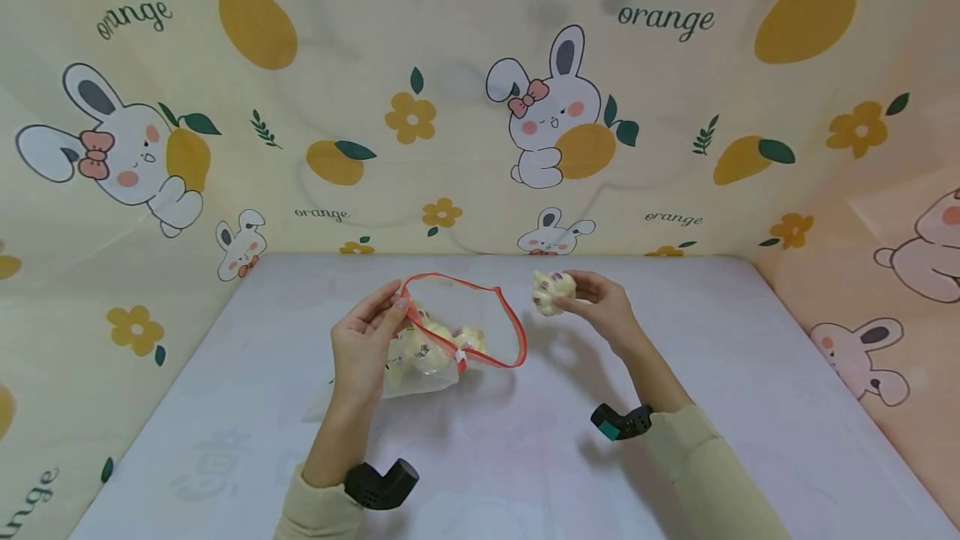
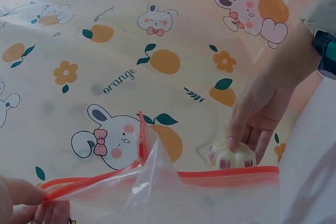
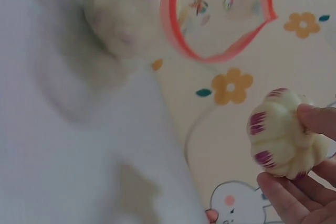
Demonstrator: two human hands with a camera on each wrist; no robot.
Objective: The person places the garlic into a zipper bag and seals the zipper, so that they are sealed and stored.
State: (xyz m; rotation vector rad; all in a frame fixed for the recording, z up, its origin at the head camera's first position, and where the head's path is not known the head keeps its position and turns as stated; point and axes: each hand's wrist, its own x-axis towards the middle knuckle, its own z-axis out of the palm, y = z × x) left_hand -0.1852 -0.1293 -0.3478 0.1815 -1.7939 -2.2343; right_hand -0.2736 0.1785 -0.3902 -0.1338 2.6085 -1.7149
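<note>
Garlic bulb held beside open zip bag

Right hand (image 1: 603, 307) pinches a lumpy cream purple-streaked garlic bulb (image 1: 553, 292) just right of the clear, crinkly red-rimmed plastic bag (image 1: 450, 332); left hand (image 1: 365, 346) pinches its rim open, similar bulbs inside.

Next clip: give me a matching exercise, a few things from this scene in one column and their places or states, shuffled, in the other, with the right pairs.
Things:
1. left hand
2. right hand
3. plastic bag
4. toys in the bag

States:
A. lying behind clear plastic on the table
B. pinches the red rim of the bag
C. holds a cream toy with purple marks, outside the bag
D. mouth held open

Pairs: 1-B, 2-C, 3-D, 4-A
</note>
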